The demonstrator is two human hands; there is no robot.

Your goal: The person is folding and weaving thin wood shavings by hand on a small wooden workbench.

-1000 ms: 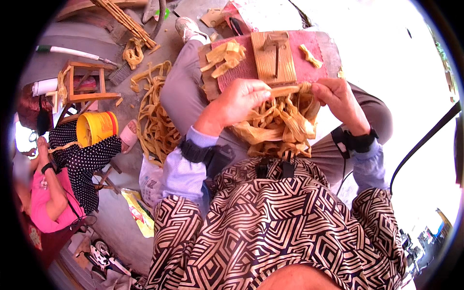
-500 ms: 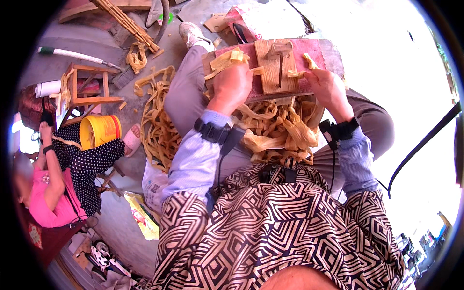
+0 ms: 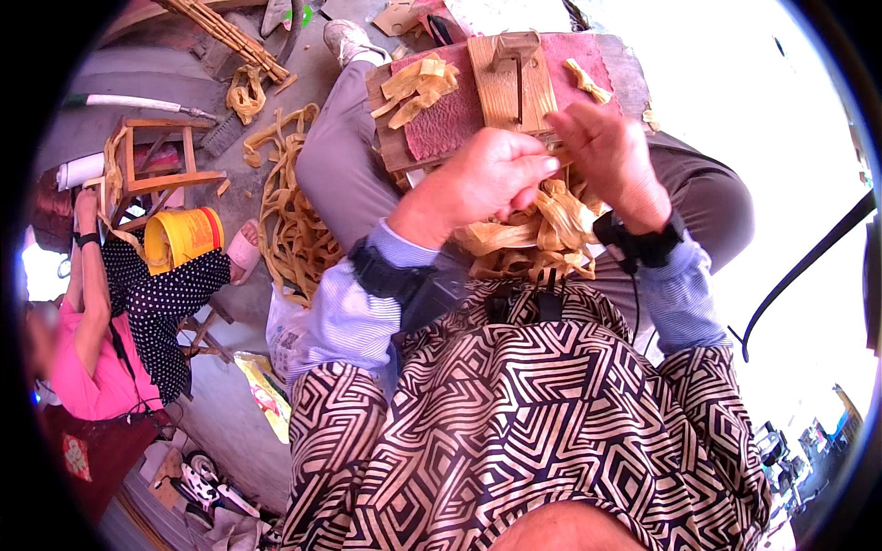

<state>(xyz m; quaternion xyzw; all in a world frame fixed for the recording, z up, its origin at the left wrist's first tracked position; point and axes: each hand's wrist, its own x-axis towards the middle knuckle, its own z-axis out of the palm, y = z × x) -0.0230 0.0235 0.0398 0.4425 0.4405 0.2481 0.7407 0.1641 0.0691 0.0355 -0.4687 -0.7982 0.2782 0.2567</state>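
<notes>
My left hand [image 3: 487, 179] is closed just in front of the board, thumb pressed against the fingers; what it pinches, if anything, is hidden. Close beside it, my right hand [image 3: 614, 161] has its fingers stretched out, a little blurred, with a bit of yellowish strip showing between the two hands. Beyond them a wooden block [image 3: 496, 96] with an upright metal piece sits on a board [image 3: 629, 69] covered by red cloth [image 3: 441, 138]. Folded strips [image 3: 418, 87] lie left of the block, a small folded strip [image 3: 588, 83] right of it. Below my hands, loose strips [image 3: 501, 241] fill my lap.
Long strips [image 3: 299, 230] pile on the floor by my left leg. Further left are a small wooden stool [image 3: 175, 184], a yellow bucket [image 3: 179, 241], a brush [image 3: 220, 136] and a seated person in pink [image 3: 83, 358]. A bamboo bundle [image 3: 230, 37] lies at the far left.
Both hands have come back off the board toward me and closer together. The left hand has left the folded strips, the right hand the small strip; both pieces now lie on the board.
</notes>
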